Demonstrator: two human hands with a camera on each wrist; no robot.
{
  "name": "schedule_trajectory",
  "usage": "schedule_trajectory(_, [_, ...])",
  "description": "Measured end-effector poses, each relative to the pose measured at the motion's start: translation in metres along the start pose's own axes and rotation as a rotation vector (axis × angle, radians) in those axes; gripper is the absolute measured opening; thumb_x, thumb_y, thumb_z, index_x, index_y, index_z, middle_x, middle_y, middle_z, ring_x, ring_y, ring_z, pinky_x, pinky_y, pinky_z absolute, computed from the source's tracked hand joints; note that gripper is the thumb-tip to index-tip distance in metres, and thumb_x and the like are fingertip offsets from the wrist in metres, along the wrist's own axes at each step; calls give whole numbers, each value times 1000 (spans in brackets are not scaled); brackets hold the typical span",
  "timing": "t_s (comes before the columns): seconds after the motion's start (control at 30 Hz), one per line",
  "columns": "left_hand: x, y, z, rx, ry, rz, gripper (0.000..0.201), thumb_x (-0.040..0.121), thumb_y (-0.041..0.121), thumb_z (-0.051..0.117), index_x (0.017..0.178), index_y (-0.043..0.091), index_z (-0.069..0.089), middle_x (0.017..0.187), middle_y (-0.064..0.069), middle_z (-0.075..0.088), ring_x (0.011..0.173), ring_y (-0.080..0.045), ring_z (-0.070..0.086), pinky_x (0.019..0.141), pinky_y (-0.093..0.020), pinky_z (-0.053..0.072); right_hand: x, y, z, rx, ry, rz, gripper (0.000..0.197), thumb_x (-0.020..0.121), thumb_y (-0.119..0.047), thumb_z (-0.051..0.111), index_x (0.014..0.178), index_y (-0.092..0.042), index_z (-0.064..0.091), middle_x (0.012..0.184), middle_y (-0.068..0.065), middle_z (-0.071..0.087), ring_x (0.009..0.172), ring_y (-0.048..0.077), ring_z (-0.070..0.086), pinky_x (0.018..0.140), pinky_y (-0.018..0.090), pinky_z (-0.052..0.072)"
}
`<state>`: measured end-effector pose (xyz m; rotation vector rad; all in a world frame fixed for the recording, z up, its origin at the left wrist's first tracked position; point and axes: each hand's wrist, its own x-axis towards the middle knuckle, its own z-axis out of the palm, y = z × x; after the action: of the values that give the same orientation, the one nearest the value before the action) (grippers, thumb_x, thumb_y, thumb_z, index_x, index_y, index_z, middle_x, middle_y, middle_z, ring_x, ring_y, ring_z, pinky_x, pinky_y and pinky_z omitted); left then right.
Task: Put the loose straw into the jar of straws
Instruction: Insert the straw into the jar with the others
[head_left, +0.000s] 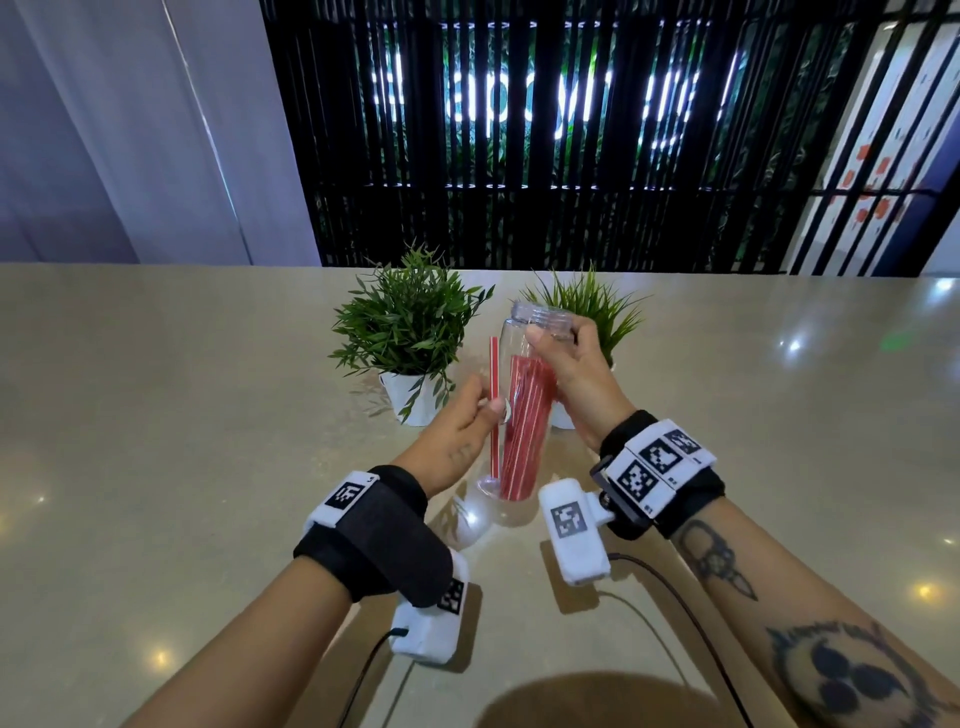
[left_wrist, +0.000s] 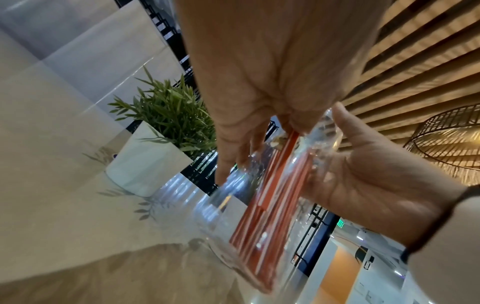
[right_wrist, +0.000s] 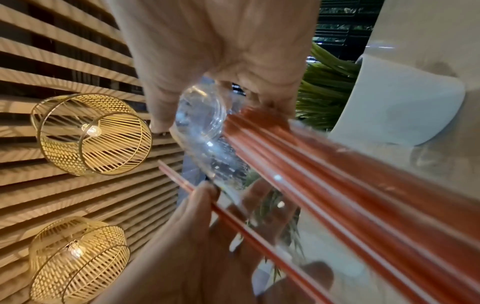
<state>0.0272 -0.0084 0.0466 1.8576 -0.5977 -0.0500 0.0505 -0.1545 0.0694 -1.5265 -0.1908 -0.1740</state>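
Observation:
A clear plastic jar (head_left: 519, 332) with several red-and-white striped straws (head_left: 524, 431) inside leans with its open mouth up and away from me. My right hand (head_left: 550, 338) grips it round the neck, and the right wrist view shows the mouth (right_wrist: 202, 115) under those fingers. I cannot tell whether its base touches the table. The loose straw (head_left: 494, 364) stands almost upright just left of the jar and outside it, pinched at its middle by my left hand (head_left: 485, 402). In the right wrist view the loose straw (right_wrist: 228, 218) runs alongside the jar wall.
Two small green plants in white pots (head_left: 410, 332) (head_left: 587, 306) stand close behind the jar on the beige table (head_left: 182, 415). Black cables (head_left: 675, 597) trail from the wrist cameras toward me. A dark slatted wall rises beyond the table's far edge.

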Motion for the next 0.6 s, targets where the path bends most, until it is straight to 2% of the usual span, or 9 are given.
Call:
schedule_trajectory(0.07, [-1,1,2,-49,7,-13,16,96,24,29,103,17,41,108,-4,48,102,-16,49,82,-26,43,-5,-2,3,-55,-65,41,59,92,-36,46,137,-17,14,102,-5,53,86,15,60,81,34,50])
schedule_trajectory(0.13, [-4,1,1,-115,8,-54,22,96,26,29,110,13,40,104,2,51,99,-13,50,86,-35,44,-12,-5,2,-42,-137,94,58,94,-29,44,139,-23,8,104,-6,50,88,14,58,78,31,48])
schedule_trajectory(0.17, [-6,1,-2,-143,1,-79,28,95,29,30,118,13,37,107,4,52,100,-13,52,88,-39,45,-16,-6,1,-30,-165,107,57,94,-21,45,138,-26,10,105,-4,50,89,15,57,74,29,47])
schedule_trajectory(0.23, [-7,0,-7,-175,-17,-110,36,93,38,32,124,20,34,121,3,52,110,-16,51,93,-47,47,-24,-9,-3,-54,-205,88,48,92,-7,46,131,-28,26,104,-1,53,92,19,56,75,28,47])
schedule_trajectory(0.27, [-7,0,-10,-181,-28,-125,37,90,44,34,121,24,36,129,2,50,115,-17,48,96,-50,45,-28,-11,-5,-65,-213,68,42,90,-3,46,121,-30,37,104,1,54,96,21,55,81,30,47])
schedule_trajectory(0.33, [-7,2,-15,-202,-50,-150,39,85,50,36,119,30,40,138,1,46,125,-19,43,99,-54,41,-33,-12,-10,-59,-216,78,42,86,3,48,105,-34,46,105,3,55,104,24,53,94,38,44])
schedule_trajectory(0.4, [-6,5,-16,-242,-69,-145,40,87,48,36,122,29,39,138,2,47,126,-19,44,96,-52,44,-36,-14,-14,-33,-241,120,41,83,8,49,107,-26,49,109,11,57,108,29,53,99,42,40])
schedule_trajectory(0.47, [-6,9,-16,-282,-68,-128,37,92,42,34,122,21,39,135,1,50,122,-17,48,85,-43,49,-38,-18,-18,-51,-266,126,41,80,5,56,111,-20,50,115,16,57,114,33,53,100,44,40])
schedule_trajectory(0.6, [-3,17,-13,-317,-25,-100,43,86,41,36,116,11,37,131,0,52,117,-17,52,70,-32,50,-46,-27,-22,-132,-163,23,50,68,-15,76,111,-20,52,110,5,60,107,25,56,91,32,47])
